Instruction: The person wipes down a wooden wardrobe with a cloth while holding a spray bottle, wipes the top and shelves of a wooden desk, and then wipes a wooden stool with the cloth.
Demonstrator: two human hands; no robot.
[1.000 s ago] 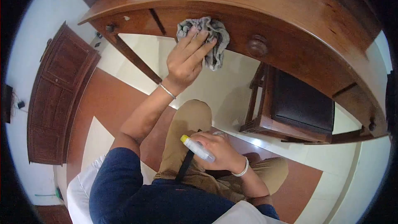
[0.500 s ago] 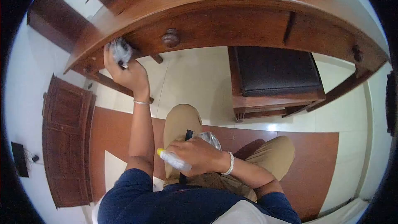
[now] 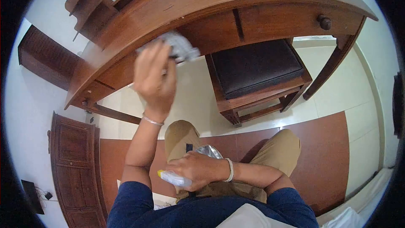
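Note:
My left hand (image 3: 155,78) is slightly blurred and presses a grey patterned cloth (image 3: 182,46) against the drawer front of a brown wooden table (image 3: 206,29). The cloth sticks out to the right of the fingers, and its other side is hidden by them. In front of my lap, my right hand (image 3: 198,169) grips a spray bottle (image 3: 175,179) with a white head and a yellow nozzle tip. The bottle's clear body shows beyond the knuckles, and the nozzle points left. The drawer knob near the cloth is hidden behind my left hand.
A stool (image 3: 257,67) with a black padded seat stands partly under the table. Another round knob (image 3: 324,22) juts out at the right. A small wooden shelf (image 3: 90,12) sits on the tabletop at the left, and a dark wooden cabinet (image 3: 76,156) stands left.
My left hand has moved right along the drawer front with the cloth, which is now spread wider. The view has shifted. My right hand keeps the spray bottle over my lap.

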